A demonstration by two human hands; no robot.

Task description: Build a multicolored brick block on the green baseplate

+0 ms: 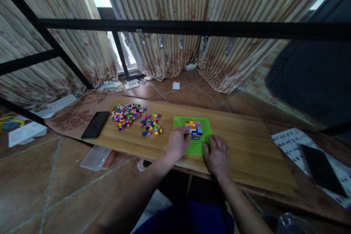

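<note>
A bright green baseplate (206,126) lies on the wooden table, with a small block of multicoloured bricks (195,127) built up near its middle. My left hand (178,141) reaches over the plate's left side, fingers pinched together at the left edge of the brick block; whatever is between the fingertips is too small to make out. My right hand (217,153) rests at the plate's lower right corner, fingers apart and lying flat, with nothing in it. Left of the plate, a small group of loose bricks (150,124) is scattered beside a larger pile (126,115).
A black phone (95,125) lies at the table's left end. Right of the wooden table (246,146), another dark device (323,168) rests on printed paper (290,142). A black metal bar (175,27) crosses beyond the table. Below its left edge sits a clear plastic box (96,158).
</note>
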